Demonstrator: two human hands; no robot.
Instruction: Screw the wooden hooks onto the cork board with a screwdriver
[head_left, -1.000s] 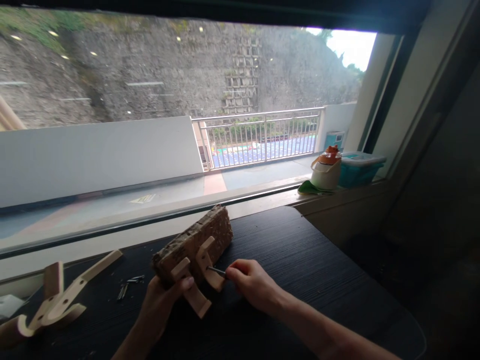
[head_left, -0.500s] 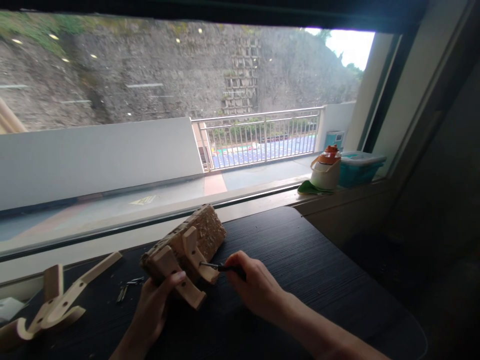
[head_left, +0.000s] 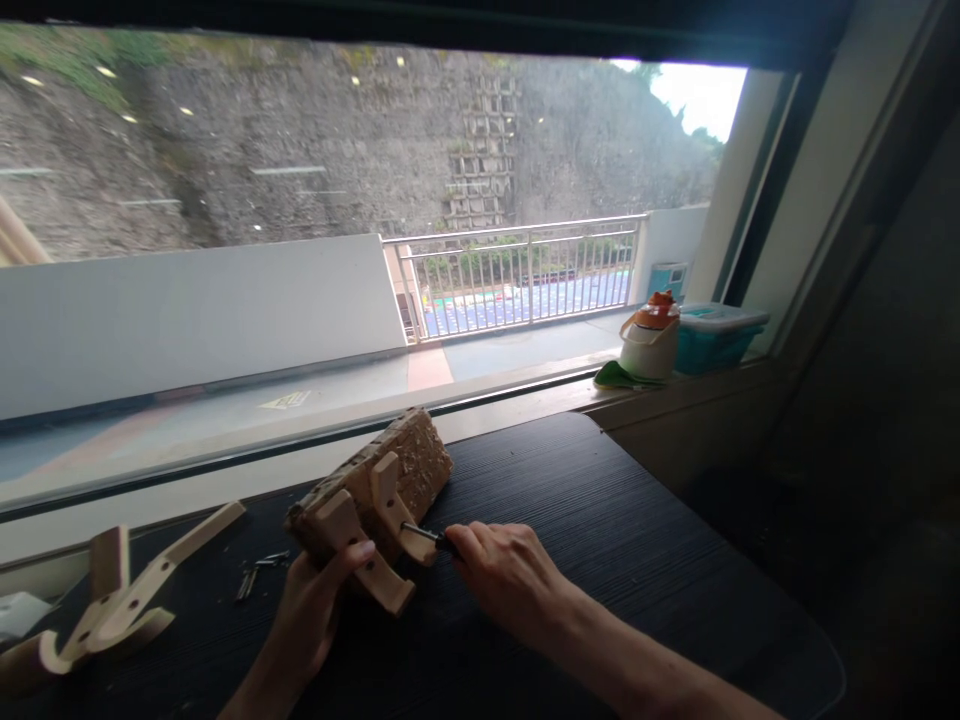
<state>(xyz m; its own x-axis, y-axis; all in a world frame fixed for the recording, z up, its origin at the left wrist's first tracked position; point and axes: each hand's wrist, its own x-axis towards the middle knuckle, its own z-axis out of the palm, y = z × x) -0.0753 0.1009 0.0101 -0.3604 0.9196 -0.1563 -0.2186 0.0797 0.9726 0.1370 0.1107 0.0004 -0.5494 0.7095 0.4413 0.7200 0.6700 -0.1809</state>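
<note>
A rough brown wooden plank (head_left: 405, 460) lies tilted on the dark table (head_left: 600, 520), with two pale wooden hooks (head_left: 375, 525) mounted on its face. My left hand (head_left: 311, 610) grips the plank's near end, thumb laid over the nearer hook. My right hand (head_left: 506, 575) is closed round a small dark-handled screwdriver (head_left: 424, 535), whose tip is at the base of the farther hook.
Loose pale wooden hooks (head_left: 112, 605) lie at the table's left, with several dark screws (head_left: 259, 572) beside them. On the window sill at right stand a white pot with an orange lid (head_left: 651, 340) and a teal box (head_left: 716, 338). A window runs behind.
My left hand has tipped the plank more upright and drawn it slightly left. My right hand has stayed at the farther hook with the screwdriver, turning a little.
</note>
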